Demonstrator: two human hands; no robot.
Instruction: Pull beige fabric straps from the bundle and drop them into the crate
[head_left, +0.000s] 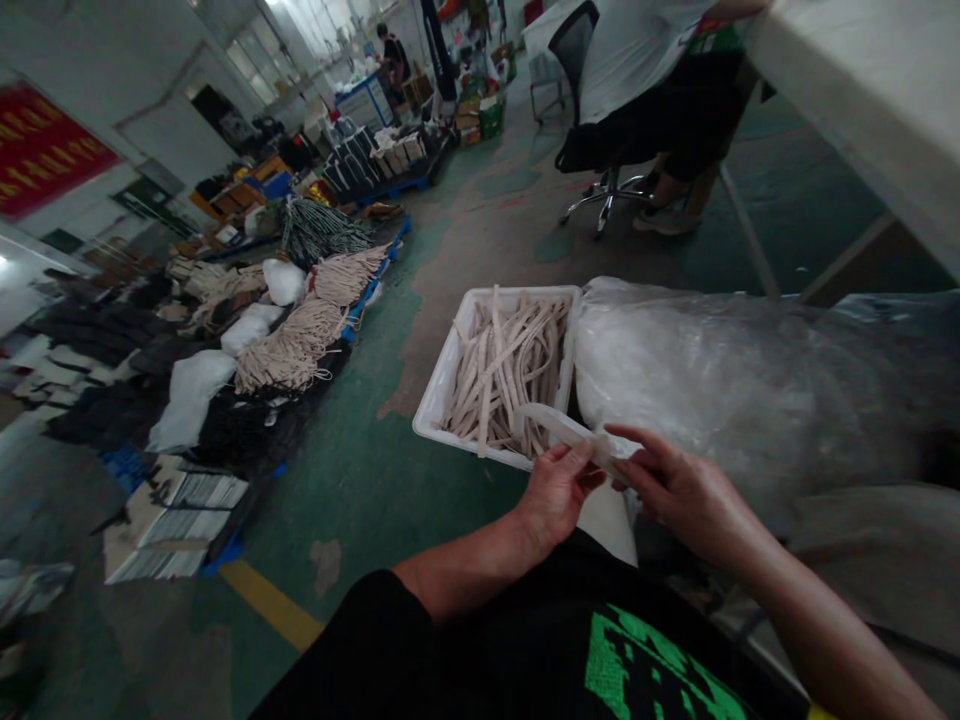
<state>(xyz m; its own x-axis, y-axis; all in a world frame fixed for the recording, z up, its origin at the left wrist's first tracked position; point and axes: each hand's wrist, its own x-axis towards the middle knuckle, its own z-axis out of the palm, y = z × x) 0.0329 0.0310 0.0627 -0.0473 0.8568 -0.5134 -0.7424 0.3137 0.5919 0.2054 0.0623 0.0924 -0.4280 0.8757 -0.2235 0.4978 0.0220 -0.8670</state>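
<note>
Pale flat strap (556, 422), head view: it runs between the two hands near the close right corner of a white plastic bin (448, 365), far end curving free over the loose strips (517, 365) heaped inside. Left hand (555, 490): thumb and fingertips pinched together on the strap, no visible gap. Right hand (664, 478): thumb and fingers drawn in on the near end, index finger stretched out; exact contact too dim to make out. Both holds look light, fingertips only, so an uneven tug could slide the strap out of one side. Free end a worry as well: unsupported, close to the heap, it could hook under a crossing strip and drag others along. One strip laps over the front rim; a brush from the left forearm (480, 565) might tip it onto the green floor (360, 490). Clear plastic bag (690, 370) sits right beside the bin; if it shifts, it could nudge the bin or crowd the right hand. Twisting between the fingers seems possible too, the strap being thin and pliant by its look.
</note>
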